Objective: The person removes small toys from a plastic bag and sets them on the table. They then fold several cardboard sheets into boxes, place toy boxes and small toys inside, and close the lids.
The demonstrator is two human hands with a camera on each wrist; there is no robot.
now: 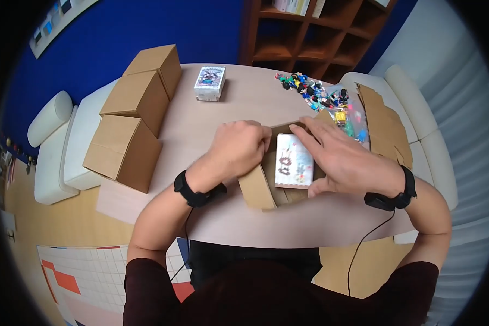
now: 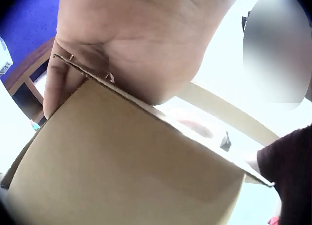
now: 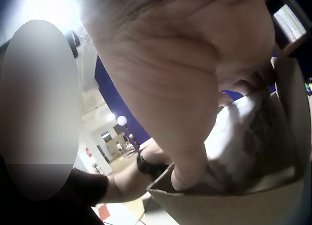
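Observation:
An open cardboard box [image 1: 258, 187] stands tilted near the middle of the table, its flaps up. My left hand [image 1: 238, 146] grips its upper left edge with curled fingers; in the left wrist view the hand [image 2: 141, 39] is against the rim, above the box wall [image 2: 122, 156]. Inside the box is a white printed pack [image 1: 294, 162] with dark red marks. My right hand [image 1: 348, 160] holds the pack at its right side, fingers at the top and thumb low. The right wrist view shows that hand [image 3: 180, 78] reaching into the box, beside the pack [image 3: 239, 132].
Three closed cardboard boxes [image 1: 122, 144] line the table's left side. A wrapped printed pack [image 1: 209, 83] stands at the back. Small colourful figures [image 1: 315, 93] and clear bags [image 1: 354, 120] lie at the back right, beside flattened cardboard [image 1: 384, 127]. Cables hang from both wrists.

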